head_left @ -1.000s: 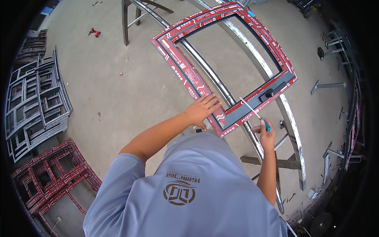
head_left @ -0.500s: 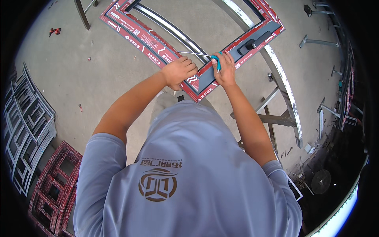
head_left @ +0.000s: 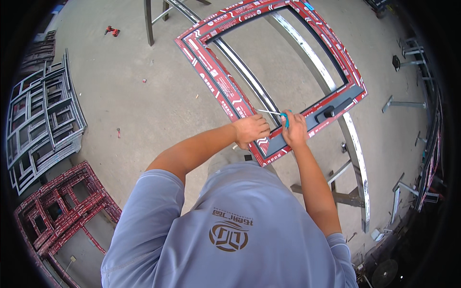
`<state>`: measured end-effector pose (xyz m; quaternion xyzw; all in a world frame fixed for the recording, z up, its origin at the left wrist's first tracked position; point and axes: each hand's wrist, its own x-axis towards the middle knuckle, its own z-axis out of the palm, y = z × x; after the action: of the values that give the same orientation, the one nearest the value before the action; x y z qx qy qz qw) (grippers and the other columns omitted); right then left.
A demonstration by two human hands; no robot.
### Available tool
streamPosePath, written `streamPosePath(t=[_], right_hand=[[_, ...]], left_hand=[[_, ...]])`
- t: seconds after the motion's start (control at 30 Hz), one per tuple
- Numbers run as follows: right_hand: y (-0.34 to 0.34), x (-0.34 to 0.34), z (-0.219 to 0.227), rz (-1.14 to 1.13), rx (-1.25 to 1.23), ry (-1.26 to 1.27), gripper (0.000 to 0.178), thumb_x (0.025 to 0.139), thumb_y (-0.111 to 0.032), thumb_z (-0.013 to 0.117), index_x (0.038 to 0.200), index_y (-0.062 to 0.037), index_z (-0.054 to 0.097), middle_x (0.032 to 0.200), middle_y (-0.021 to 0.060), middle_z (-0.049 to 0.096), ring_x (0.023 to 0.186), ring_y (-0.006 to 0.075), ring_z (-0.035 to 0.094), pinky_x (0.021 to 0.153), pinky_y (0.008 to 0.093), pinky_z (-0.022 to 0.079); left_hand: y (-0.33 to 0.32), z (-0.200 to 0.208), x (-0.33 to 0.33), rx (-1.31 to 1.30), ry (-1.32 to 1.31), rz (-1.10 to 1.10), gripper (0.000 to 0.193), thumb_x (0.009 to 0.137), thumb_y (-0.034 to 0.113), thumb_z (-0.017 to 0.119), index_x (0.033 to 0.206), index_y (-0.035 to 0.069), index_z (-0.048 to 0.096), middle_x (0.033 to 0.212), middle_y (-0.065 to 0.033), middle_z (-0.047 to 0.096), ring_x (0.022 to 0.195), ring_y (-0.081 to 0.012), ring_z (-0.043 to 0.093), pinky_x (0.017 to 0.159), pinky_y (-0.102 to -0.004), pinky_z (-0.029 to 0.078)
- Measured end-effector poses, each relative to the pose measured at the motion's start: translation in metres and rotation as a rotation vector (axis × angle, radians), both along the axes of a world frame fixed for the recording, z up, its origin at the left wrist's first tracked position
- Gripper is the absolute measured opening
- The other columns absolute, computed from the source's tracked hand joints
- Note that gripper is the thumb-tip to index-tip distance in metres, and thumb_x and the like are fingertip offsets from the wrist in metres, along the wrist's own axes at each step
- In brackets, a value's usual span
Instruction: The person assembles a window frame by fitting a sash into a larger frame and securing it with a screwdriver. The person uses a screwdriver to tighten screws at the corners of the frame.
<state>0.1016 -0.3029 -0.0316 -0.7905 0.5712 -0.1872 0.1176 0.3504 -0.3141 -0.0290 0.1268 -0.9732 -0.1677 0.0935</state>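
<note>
A window frame [head_left: 225,91] covered in red printed film, with dark grey profile showing on its right rail, lies across metal supports. My right hand [head_left: 295,130] is closed round the teal handle of a screwdriver [head_left: 286,118] and rests by the frame's near right rail. The thin shaft points left over the inner edge of the left rail; its tip is close to my left hand. My left hand [head_left: 252,129] is closed over the left rail near the near corner, some fingertips hidden. Farther along the right rail sits a black window handle [head_left: 329,112].
Curved metal bars [head_left: 356,168] on legs hold the frame up. A red power drill [head_left: 112,31] lies on the floor at far left. Grey frames [head_left: 45,115] and red-wrapped frames [head_left: 67,206] are stacked at left. Metal stands [head_left: 406,103] stand at right.
The view has shifted, so the frame and both hands appear lower and farther right, with more of the frame's far end showing. Both hands keep their places on the frame.
</note>
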Motion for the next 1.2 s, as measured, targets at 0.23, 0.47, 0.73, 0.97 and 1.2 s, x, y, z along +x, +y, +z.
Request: streamPosePath(t=[0.23, 0.47, 0.73, 0.97, 1.2], right_hand=[[-0.001, 0.001, 0.0, 0.036, -0.066, -0.046, 0.02, 0.099, -0.017, 0.065, 0.117, -0.0082, 0.066, 0.086, 0.0156, 0.069, 0.086, 0.0367, 0.064, 0.091, 0.047, 0.046], [-0.002, 0.003, 0.0, 0.04, -0.03, -0.01, 0.022, 0.098, -0.015, 0.064, 0.119, -0.0082, 0.066, 0.086, 0.016, 0.069, 0.088, 0.0357, 0.063, 0.092, 0.0462, 0.045], [-0.001, 0.0, -0.002, 0.013, -0.013, -0.032, 0.021, 0.1, -0.017, 0.064, 0.119, -0.0083, 0.067, 0.092, 0.0172, 0.07, 0.09, 0.0368, 0.063, 0.091, 0.0468, 0.046], [0.0, 0.001, -0.002, -0.005, -0.091, -0.108, 0.021, 0.098, -0.014, 0.065, 0.117, -0.0054, 0.067, 0.089, 0.017, 0.069, 0.088, 0.0368, 0.064, 0.092, 0.0471, 0.047], [0.003, 0.003, -0.006, -0.109, -0.049, -0.123, 0.022, 0.102, -0.017, 0.061, 0.118, -0.0044, 0.067, 0.096, 0.0173, 0.071, 0.095, 0.038, 0.064, 0.098, 0.0477, 0.047]], left_hand=[[0.002, 0.001, 0.003, 0.0, 0.007, 0.023, 0.084, 0.045, 0.041, 0.086, 0.116, 0.004, 0.058, 0.111, -0.012, 0.058, 0.106, -0.0316, 0.058, 0.101, -0.044, 0.044], [0.001, -0.004, 0.004, -0.012, -0.057, 0.002, 0.09, 0.043, 0.043, 0.088, 0.119, 0.005, 0.058, 0.11, -0.0102, 0.058, 0.107, -0.0317, 0.057, 0.099, -0.0437, 0.045], [0.009, 0.004, 0.007, 0.071, -0.04, 0.077, 0.102, 0.044, 0.036, 0.092, 0.133, 0.002, 0.055, 0.128, -0.0154, 0.056, 0.125, -0.0361, 0.054, 0.113, -0.0468, 0.04], [0.048, 0.016, 0.029, 0.208, -0.053, 0.415, 0.105, 0.064, 0.026, 0.091, 0.157, 0.012, 0.043, 0.168, -0.015, 0.032, 0.156, -0.0381, 0.028, 0.128, -0.0518, 0.025], [0.047, 0.023, 0.074, 0.269, -0.013, 0.58, 0.094, 0.072, 0.029, 0.089, 0.154, 0.012, 0.046, 0.167, -0.0163, 0.032, 0.156, -0.0384, 0.027, 0.127, -0.0546, 0.025]])
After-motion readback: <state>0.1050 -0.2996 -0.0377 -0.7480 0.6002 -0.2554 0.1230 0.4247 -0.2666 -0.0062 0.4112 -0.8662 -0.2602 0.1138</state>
